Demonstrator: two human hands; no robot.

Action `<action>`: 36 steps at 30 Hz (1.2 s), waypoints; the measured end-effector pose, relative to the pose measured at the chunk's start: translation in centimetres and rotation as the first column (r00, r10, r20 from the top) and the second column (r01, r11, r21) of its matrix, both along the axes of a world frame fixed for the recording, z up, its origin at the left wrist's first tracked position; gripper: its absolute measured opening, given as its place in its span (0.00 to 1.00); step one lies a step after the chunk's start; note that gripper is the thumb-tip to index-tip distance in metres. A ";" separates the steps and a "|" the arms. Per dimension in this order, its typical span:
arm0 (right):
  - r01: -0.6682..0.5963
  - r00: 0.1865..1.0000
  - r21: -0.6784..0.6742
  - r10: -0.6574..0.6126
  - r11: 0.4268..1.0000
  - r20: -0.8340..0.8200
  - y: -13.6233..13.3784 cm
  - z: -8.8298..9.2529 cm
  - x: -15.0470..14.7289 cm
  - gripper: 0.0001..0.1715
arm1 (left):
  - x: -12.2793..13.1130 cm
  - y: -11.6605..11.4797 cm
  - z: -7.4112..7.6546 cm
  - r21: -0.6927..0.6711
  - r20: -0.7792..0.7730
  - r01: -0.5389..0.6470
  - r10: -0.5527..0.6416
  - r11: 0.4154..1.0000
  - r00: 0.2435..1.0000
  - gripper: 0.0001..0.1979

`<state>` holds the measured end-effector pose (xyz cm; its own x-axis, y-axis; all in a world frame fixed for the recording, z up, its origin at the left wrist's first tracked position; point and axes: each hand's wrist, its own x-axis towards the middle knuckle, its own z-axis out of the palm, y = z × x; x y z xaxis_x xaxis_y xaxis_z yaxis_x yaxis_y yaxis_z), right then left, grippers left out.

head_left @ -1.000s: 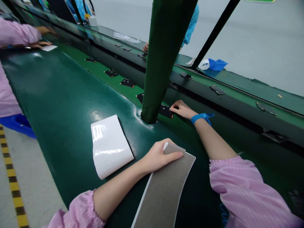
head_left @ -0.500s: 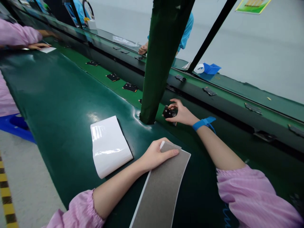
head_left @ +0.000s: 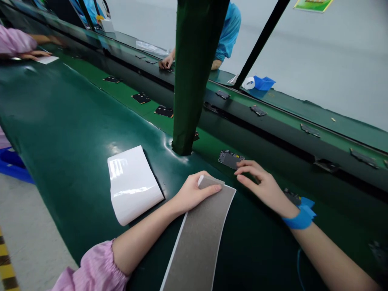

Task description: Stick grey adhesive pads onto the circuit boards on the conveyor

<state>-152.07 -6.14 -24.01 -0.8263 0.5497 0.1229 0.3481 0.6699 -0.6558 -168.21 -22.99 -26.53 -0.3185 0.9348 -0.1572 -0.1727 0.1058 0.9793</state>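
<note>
My left hand [head_left: 198, 193] is closed on a long grey sheet [head_left: 198, 238] with white edges, and my thumb presses a smaller grey piece at its top end. To the right, my right hand [head_left: 262, 184] is held with fingers curved and apart, nothing visible between them. Its fingertips are close to the right end of a circuit board [head_left: 228, 159] lying on the green strip; whether they touch it I cannot tell. A blue wrist strap [head_left: 298, 220] circles my right wrist. Partly hidden behind that wrist is another circuit board [head_left: 292, 197].
A glossy white sheet [head_left: 135, 186] lies left of my left forearm. The green post [head_left: 194, 81] rises from the table ahead. Several boards [head_left: 141, 98] lie along the strip, and others [head_left: 258, 110] on the far belt. A co-worker's hand [head_left: 166, 62] is across the line.
My right hand has moved right and nearer to me, letting go of the board it gripped beside the post. My left hand keeps its hold. The boards near the post have shifted rightward.
</note>
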 end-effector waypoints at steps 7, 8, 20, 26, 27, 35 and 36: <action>-0.102 0.994 -0.088 0.105 0.991 0.029 -3.6 1.6 -1.9 0.14 | 0.0 0.0 -0.2 0.017 -0.047 0.012 -0.012 1.000 0.999 0.13; -0.115 0.992 -0.085 0.118 0.990 0.039 -3.6 1.7 -2.0 0.15 | 0.0 0.0 -0.1 0.017 -0.046 0.014 -0.014 1.000 0.999 0.13; 0.179 0.979 0.000 -0.178 0.984 -0.100 3.2 -1.9 -7.5 0.20 | 0.0 0.1 -0.1 -0.001 -0.010 0.013 -0.013 1.000 1.000 0.13; 0.224 0.972 0.029 -0.222 0.974 -0.074 5.8 -5.6 -12.7 0.12 | -0.1 0.1 -0.2 0.003 -0.030 0.023 -0.023 1.000 0.999 0.14; 0.241 0.969 0.030 -0.239 0.970 -0.063 5.7 -5.8 -13.0 0.12 | -0.1 0.1 -0.3 0.007 -0.030 0.027 -0.027 1.000 0.999 0.13; 0.334 0.942 0.052 -0.336 0.941 0.025 4.9 -5.7 -12.4 0.13 | -0.2 0.1 -0.2 0.010 -0.040 0.037 -0.036 0.999 0.999 0.13; 0.334 0.941 0.065 -0.337 0.940 0.026 4.8 -5.8 -12.3 0.13 | -0.2 0.0 -0.2 0.013 -0.041 0.040 -0.039 0.999 0.998 0.13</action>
